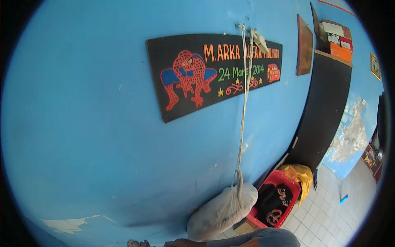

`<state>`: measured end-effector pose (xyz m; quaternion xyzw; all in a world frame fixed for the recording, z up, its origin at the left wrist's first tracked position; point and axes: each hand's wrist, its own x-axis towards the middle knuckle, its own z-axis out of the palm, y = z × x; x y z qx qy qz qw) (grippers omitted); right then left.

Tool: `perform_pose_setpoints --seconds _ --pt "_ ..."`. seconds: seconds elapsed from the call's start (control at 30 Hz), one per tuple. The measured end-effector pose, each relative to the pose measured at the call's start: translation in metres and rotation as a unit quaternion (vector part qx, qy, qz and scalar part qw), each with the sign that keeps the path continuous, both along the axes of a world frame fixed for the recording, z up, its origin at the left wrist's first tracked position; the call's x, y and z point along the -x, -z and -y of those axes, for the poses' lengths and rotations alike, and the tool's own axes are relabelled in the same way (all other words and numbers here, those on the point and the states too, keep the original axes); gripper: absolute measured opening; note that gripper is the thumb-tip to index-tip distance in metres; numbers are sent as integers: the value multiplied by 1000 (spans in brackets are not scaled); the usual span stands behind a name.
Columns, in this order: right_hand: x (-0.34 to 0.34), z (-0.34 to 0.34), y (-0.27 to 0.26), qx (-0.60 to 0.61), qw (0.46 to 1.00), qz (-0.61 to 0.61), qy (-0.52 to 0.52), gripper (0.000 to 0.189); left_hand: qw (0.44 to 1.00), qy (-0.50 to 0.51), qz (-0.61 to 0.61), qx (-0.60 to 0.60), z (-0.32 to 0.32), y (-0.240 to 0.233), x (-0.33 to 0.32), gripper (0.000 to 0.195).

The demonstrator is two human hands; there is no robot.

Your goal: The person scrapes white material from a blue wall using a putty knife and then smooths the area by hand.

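Observation:
Neither of my hands can be made out; they seem to be below the lower edge. A bent limb in grey cloth (268, 237) shows at the bottom, with bare skin (185, 244) at its left end and more skin in front of it. Whether this skin is arm or leg is unclear. A small, lumpy greyish thing (138, 244) lies further left, cut off by the frame. Before me a filled, whitish translucent plastic bag (220, 213) rests against the blue wall (92, 139). A twisted pale cord (242, 132) hangs from wall hooks down to the bag, a white plug or socket (260, 41) near its top.
A black painted board (188, 105) with a superhero figure and lettering hangs on the wall. Right of the bag stand a red plastic basket (285, 216) of dark clothes, a yellow cloth (304, 179) and a cardboard box (245, 228). A blue object (344, 198) lies on the tiled floor (321, 210).

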<state>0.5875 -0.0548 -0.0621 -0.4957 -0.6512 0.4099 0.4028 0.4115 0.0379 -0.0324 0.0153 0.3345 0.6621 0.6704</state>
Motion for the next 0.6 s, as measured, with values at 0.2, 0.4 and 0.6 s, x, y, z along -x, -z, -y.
perform_pose_setpoints --seconds 0.2,0.4,0.6 --pt "-15 -12 -13 29 998 -46 -43 52 994 60 -38 -78 5 11 40 54" --pt "-28 -16 -25 49 993 -84 -59 55 980 111 -130 -100 13 -11 43 58" --pt "-23 -14 -41 88 986 -124 -63 59 989 45 -140 -13 3 -66 -1 55"
